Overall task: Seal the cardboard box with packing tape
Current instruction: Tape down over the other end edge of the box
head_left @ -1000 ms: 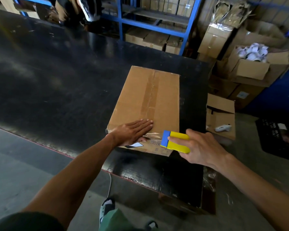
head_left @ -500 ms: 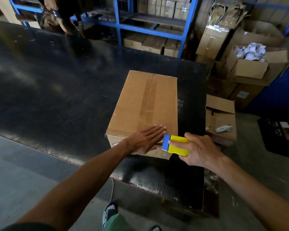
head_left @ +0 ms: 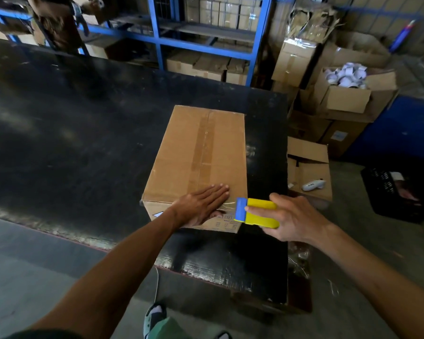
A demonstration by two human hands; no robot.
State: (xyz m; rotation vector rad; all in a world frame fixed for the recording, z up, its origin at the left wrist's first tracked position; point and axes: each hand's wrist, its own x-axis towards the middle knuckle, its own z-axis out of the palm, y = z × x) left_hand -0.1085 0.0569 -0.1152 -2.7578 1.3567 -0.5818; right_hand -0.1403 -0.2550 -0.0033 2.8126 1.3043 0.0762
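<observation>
cardboard box [head_left: 196, 157] taped along top, front label print unreadable, left hand [head_left: 201, 206] flat

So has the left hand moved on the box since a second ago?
Yes. The left hand slid right along the cardboard box's near edge, toward the tape dispenser.

The box [head_left: 198, 157] sits on the table [head_left: 71, 143] near its right end. Left hand [head_left: 201, 206] lies on its near edge; right hand [head_left: 291, 218] holds a dispenser [head_left: 257, 212] just right of it.
</observation>
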